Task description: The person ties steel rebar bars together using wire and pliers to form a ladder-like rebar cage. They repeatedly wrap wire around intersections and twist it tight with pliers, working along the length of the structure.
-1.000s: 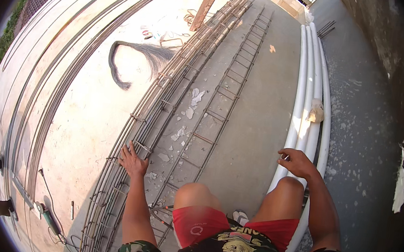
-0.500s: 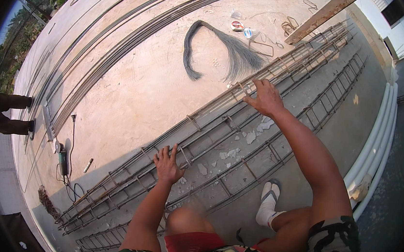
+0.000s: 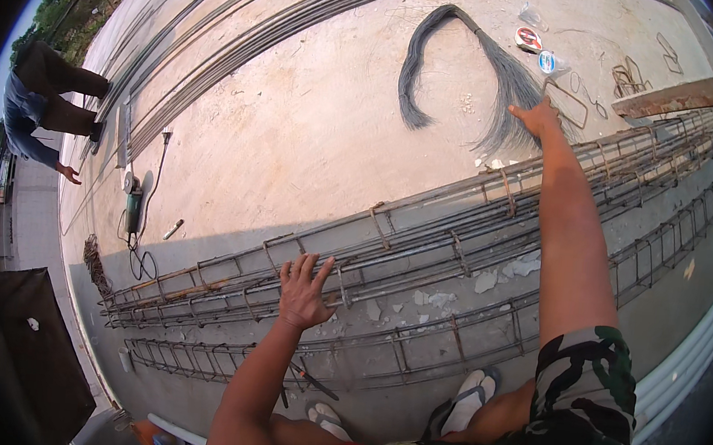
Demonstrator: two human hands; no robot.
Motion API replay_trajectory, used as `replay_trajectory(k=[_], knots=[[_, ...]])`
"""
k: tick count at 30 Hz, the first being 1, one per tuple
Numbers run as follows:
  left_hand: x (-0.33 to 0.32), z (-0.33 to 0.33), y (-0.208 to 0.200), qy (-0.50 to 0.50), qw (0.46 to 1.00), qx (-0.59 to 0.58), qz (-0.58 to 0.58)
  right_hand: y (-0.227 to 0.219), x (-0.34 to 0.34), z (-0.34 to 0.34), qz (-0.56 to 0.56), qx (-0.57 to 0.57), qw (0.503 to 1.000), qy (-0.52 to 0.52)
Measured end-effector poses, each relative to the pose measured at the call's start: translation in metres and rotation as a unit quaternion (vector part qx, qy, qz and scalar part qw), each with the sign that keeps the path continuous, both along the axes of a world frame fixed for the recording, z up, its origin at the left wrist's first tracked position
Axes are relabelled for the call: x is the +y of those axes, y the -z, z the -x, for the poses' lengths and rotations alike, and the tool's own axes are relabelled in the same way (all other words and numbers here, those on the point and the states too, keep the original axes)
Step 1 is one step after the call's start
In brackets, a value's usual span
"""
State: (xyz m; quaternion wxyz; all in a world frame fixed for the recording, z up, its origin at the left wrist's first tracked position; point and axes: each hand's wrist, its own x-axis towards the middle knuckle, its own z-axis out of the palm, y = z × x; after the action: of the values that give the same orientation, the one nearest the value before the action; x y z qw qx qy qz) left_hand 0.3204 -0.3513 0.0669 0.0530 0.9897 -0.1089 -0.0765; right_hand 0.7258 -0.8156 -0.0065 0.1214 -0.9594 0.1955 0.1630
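A long rebar cage (image 3: pixel 389 241) of bars tied with square stirrups lies slantwise across the floor in front of me. My left hand (image 3: pixel 305 290) rests on its near bars with the fingers spread. Beyond the cage lies a bent bundle of thin grey tie wire (image 3: pixel 453 26), its loose end fanned out. My right hand (image 3: pixel 536 117) reaches over the cage to that fanned end, thumb apart from the fingers. Whether it touches the strands is hard to make out. A second, narrower cage (image 3: pixel 399 355) lies nearer my feet.
An angle grinder (image 3: pixel 132 205) with its cord lies at left, near a person (image 3: pixel 59 99) bending down. Long bars (image 3: pixel 244 57) stretch across the far floor. Two round tubs (image 3: pixel 529 39), loose stirrups (image 3: pixel 630 77) and a rusty beam (image 3: pixel 686 95) are at far right; white pipes (image 3: pixel 687 357) lie at right.
My right hand has left the cage and moved forward to the tie wire. My left hand stays on the cage. The view has turned, and the person at left now shows bending over.
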Motion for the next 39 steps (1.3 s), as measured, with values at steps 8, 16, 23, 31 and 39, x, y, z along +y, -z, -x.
replay_trajectory(k=[8,16,23,31,39], knots=[[0.004,0.009,0.002,-0.038,0.999,0.028,-0.006,0.023,0.028,-0.009,-0.028,0.020,0.998,-0.044],[0.002,0.003,0.000,-0.014,1.000,0.012,0.015,-0.028,0.006,-0.026,0.033,-0.206,0.964,-0.164],[0.005,0.003,-0.005,-0.023,0.999,0.030,0.011,-0.186,0.075,0.028,0.017,-0.410,0.875,-0.258],[0.009,0.009,-0.010,-0.036,0.997,0.067,0.018,-0.230,0.020,0.209,-0.095,-0.384,0.887,-0.239],[0.007,0.009,-0.012,-0.030,0.997,0.064,0.007,-0.148,-0.016,0.344,-0.067,-0.198,0.924,-0.320]])
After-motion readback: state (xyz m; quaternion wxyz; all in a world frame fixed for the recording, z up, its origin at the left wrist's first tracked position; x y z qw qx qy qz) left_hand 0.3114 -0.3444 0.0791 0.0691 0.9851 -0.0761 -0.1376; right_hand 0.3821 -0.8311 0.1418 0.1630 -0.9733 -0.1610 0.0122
